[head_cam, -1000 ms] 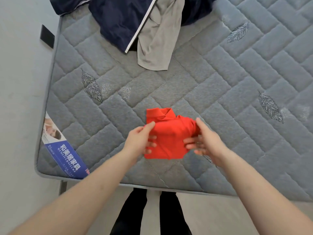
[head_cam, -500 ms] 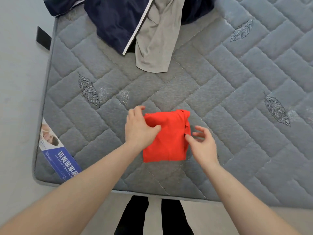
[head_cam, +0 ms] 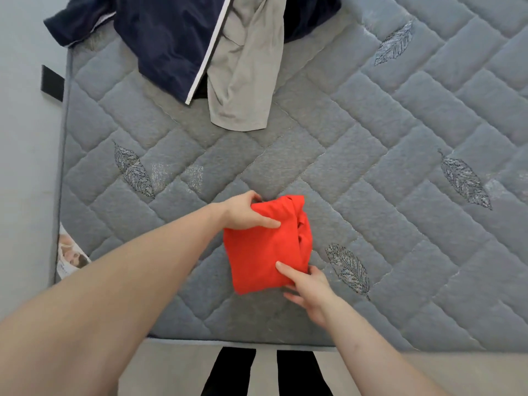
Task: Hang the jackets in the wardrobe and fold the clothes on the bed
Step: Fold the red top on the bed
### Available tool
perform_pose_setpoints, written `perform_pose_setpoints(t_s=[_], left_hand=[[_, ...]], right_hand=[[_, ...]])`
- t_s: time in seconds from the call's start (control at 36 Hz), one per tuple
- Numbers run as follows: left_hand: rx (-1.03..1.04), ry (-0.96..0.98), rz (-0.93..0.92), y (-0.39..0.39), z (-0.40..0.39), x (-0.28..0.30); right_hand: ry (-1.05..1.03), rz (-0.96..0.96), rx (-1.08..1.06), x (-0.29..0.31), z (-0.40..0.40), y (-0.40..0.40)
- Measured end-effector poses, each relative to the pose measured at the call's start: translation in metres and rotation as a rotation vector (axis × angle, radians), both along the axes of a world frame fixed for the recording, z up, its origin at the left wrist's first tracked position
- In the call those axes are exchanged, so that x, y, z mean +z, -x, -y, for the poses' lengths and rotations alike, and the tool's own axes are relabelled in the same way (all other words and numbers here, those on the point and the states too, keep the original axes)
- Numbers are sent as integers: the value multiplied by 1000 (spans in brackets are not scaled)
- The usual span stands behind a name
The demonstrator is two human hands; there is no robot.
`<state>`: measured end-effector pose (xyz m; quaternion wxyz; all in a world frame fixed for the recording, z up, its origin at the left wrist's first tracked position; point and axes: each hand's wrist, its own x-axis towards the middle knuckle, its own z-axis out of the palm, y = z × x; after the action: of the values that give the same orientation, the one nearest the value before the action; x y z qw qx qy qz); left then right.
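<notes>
A folded red shirt point(head_cam: 265, 247) lies near the front edge of the grey quilted mattress point(head_cam: 371, 167). My left hand point(head_cam: 243, 212) grips its upper left corner, thumb on top and fingers curled over the far edge. At the lower right corner my right hand point(head_cam: 305, 287) pinches the shirt, thumb on the cloth and fingers under it. A navy jacket point(head_cam: 165, 38) with a white stripe lies crumpled at the far end of the mattress. A grey garment point(head_cam: 245, 72) lies partly over it.
The mattress's left edge point(head_cam: 61, 167) runs along a pale floor, with a black strap point(head_cam: 51, 82) sticking out and a printed label point(head_cam: 70, 255) at the front left corner. My dark trouser legs point(head_cam: 265, 372) stand just before the front edge.
The red shirt has been folded smaller and turned. My left hand moved to its upper left corner and my right hand dropped to its lower right corner, both now holding it.
</notes>
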<state>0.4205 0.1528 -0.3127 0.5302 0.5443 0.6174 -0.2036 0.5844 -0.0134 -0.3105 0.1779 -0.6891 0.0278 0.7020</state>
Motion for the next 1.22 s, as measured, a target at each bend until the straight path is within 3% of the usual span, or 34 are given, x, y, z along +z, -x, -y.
perform_pose_setpoints(t_s=[0.08,0.19,0.36,0.58,0.69,0.94,1.22], left_hand=[[132,33,-7,5,12,-1],[496,111,171,8,43,11],[899,39,238,-6,97,64],[993,58,364,-20,143,191],[936,50,442,-18,154,255],[573,12,665,11,169,379],[-105,-288,874,25,217,474]], right_hand=[[-29,41,-90,2,-5,-6],[-91,59,-195,11,-8,-20],[-255,21,-123,57,-4,-44],[-399,16,-119,178,33,-53],[-452,68,-159,244,56,-43],[-623,255,-383,373,119,2],[-729,403,-610,456,205,35]])
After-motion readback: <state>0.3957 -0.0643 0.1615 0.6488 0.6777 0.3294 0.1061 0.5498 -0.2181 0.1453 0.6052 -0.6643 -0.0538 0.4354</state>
